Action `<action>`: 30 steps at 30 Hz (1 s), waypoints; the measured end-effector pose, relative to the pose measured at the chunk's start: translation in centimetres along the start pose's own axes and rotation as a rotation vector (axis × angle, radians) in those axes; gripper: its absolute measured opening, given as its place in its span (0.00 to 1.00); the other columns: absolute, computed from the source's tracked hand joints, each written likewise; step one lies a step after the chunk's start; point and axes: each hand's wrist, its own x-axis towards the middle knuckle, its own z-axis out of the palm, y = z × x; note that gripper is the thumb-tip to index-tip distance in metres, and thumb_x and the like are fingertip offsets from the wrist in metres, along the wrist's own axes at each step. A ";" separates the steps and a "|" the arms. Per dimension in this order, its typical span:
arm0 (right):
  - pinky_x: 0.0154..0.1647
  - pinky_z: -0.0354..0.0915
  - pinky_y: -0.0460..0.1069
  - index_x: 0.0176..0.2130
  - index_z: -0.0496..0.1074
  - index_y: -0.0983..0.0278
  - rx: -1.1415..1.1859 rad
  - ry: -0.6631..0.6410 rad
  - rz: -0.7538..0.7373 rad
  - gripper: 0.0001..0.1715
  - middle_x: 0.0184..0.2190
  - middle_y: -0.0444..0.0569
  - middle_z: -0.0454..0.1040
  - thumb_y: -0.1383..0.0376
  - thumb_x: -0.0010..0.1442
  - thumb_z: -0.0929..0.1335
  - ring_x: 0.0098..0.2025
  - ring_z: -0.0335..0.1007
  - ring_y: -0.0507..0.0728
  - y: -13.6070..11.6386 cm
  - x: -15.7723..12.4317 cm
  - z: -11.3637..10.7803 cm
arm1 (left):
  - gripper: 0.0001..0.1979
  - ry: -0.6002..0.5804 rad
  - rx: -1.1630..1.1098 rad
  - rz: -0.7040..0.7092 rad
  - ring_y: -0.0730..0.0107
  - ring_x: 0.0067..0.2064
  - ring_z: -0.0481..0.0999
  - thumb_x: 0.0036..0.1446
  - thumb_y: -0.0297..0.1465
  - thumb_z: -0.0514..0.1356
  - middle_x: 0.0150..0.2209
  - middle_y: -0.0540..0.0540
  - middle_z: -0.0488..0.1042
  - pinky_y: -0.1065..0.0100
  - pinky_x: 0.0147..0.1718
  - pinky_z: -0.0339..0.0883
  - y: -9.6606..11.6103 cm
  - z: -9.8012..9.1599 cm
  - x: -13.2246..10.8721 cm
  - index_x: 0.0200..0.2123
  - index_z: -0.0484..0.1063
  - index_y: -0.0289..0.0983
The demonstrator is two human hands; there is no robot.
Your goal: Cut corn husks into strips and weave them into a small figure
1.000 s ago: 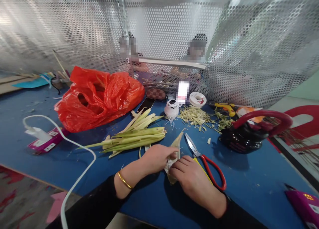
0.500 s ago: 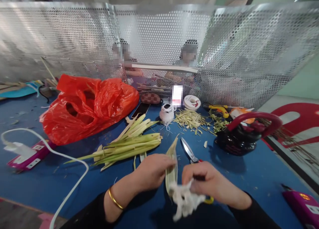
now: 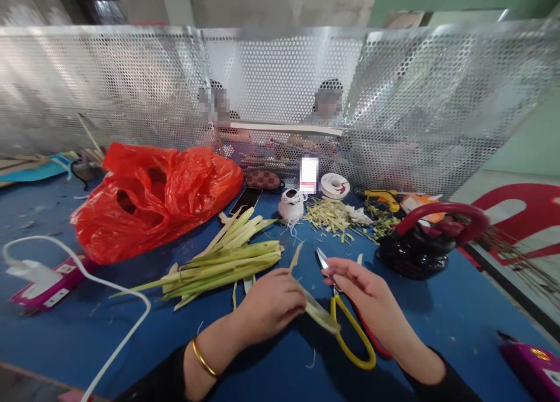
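Note:
My left hand (image 3: 275,300) is closed on a pale corn husk strip (image 3: 321,315), whose pointed end sticks up past the fingers and whose broader end reaches toward the scissors. Over the scissors (image 3: 350,338), with their yellow and red handles, is my right hand (image 3: 361,288); its fingers are loosely bent and apart, and I cannot tell whether they touch the metal. The scissors lie on the blue table, blades pointing away. Left of my hands rests a pile of green-yellow husks (image 3: 227,262).
A red plastic bag (image 3: 161,198) fills the back left. Husk scraps (image 3: 328,215) with a crumpled white wad (image 3: 357,215) lie behind, near a string spool (image 3: 291,206) and ribbon roll (image 3: 335,186). At right stands a black kettle (image 3: 411,256). A white cable (image 3: 109,273) crosses the left.
The white wad has left my right hand and lies on the scraps. That hand has come over the scissors. In my left hand the husk strip has swung to a slant toward the right.

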 end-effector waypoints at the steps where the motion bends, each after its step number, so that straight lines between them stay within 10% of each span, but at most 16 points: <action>1: 0.50 0.67 0.56 0.44 0.79 0.60 -0.070 0.013 -0.062 0.22 0.40 0.52 0.80 0.49 0.54 0.73 0.43 0.76 0.61 0.0 -0.2 0.1 | 0.08 0.044 -0.019 -0.017 0.67 0.40 0.78 0.63 0.27 0.55 0.37 0.48 0.81 0.59 0.53 0.61 0.2 -0.2 0.0 0.36 0.74 0.39; 7: 0.56 0.63 0.54 0.47 0.79 0.58 0.193 -0.098 -0.100 0.24 0.46 0.52 0.79 0.46 0.61 0.67 0.49 0.73 0.61 0.6 -0.3 0.0 | 0.07 0.335 -0.531 -0.510 0.72 0.28 0.71 0.59 0.31 0.58 0.27 0.49 0.76 0.71 0.29 0.62 2.5 -1.4 1.3 0.31 0.75 0.37; 13: 0.32 0.67 0.45 0.38 0.78 0.64 0.471 -0.105 0.188 0.18 0.29 0.46 0.77 0.57 0.50 0.78 0.28 0.70 0.51 0.4 -0.7 0.9 | 0.12 0.356 -1.239 -0.928 0.76 0.25 0.65 0.49 0.38 0.67 0.23 0.52 0.71 0.73 0.26 0.57 4.3 -0.4 4.0 0.28 0.73 0.35; 24: 0.23 0.59 0.43 0.28 0.75 0.65 0.455 0.074 0.224 0.16 0.21 0.41 0.70 0.59 0.45 0.79 0.22 0.60 0.47 1.2 -0.2 1.1 | 0.18 0.182 -1.385 -0.932 0.76 0.26 0.70 0.47 0.42 0.68 0.28 0.48 0.76 0.74 0.26 0.57 3.0 0.6 2.9 0.36 0.76 0.34; 30: 0.24 0.60 0.42 0.30 0.76 0.65 0.509 0.083 0.243 0.15 0.21 0.41 0.70 0.60 0.45 0.80 0.23 0.62 0.47 1.0 -0.2 0.8 | 0.14 0.278 -1.318 -1.002 0.79 0.23 0.67 0.42 0.36 0.70 0.23 0.51 0.74 0.75 0.24 0.56 3.1 0.5 3.0 0.30 0.75 0.33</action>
